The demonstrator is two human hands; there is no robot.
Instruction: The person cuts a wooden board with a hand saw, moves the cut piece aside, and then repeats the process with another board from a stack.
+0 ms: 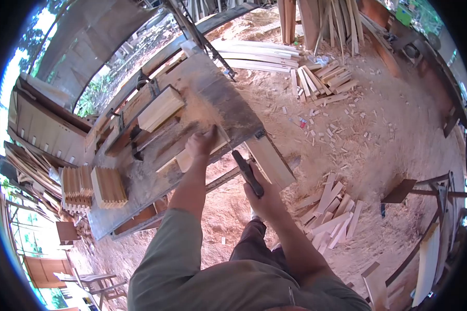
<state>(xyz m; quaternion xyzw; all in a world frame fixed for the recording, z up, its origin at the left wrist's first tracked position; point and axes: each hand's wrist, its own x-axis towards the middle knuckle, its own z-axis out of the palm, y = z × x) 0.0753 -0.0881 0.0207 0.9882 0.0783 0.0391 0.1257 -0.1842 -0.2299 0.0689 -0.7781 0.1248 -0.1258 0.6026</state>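
My left hand is closed on a pale wooden board at the near edge of the workbench, holding it against the top. In my right hand is the black handle of a handsaw. Its thin blade, seen nearly edge-on, reaches forward over the board's right end, just right of my left hand. How deep the blade sits in the wood cannot be made out. Sawdust covers the bench top around both hands.
A thick pale block lies farther back on the bench. Stacked grooved pieces stand at its left end. Offcuts are piled on the sawdust floor to the right, with more boards behind. A plank juts from the bench's right corner.
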